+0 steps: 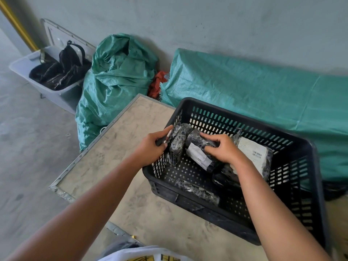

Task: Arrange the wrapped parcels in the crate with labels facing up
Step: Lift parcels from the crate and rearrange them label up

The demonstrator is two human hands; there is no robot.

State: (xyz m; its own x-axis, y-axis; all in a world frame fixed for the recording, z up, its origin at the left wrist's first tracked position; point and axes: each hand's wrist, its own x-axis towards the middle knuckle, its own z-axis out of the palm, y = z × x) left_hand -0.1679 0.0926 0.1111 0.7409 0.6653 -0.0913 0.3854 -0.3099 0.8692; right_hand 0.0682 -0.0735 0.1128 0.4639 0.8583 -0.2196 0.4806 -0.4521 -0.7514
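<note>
A black perforated plastic crate [293,187] stands on a dusty board. Inside it lie several parcels wrapped in dark plastic film. My right hand [224,147] grips one parcel [199,153] near the crate's far left corner; its white label faces up. My left hand [150,146] holds the crate's left rim, fingers touching an upright parcel [177,146] that leans on that wall. A larger parcel with a white barcode label [253,153] lies label-up at the right. Another dark parcel [197,191] lies along the near wall, no label showing.
The board [116,153] has metal edging and sits on a concrete floor. Behind it are a stuffed green woven sack [114,76], a green tarp-covered heap [254,91] along the wall, red cloth between them, and a grey tub [62,95] holding dark bags.
</note>
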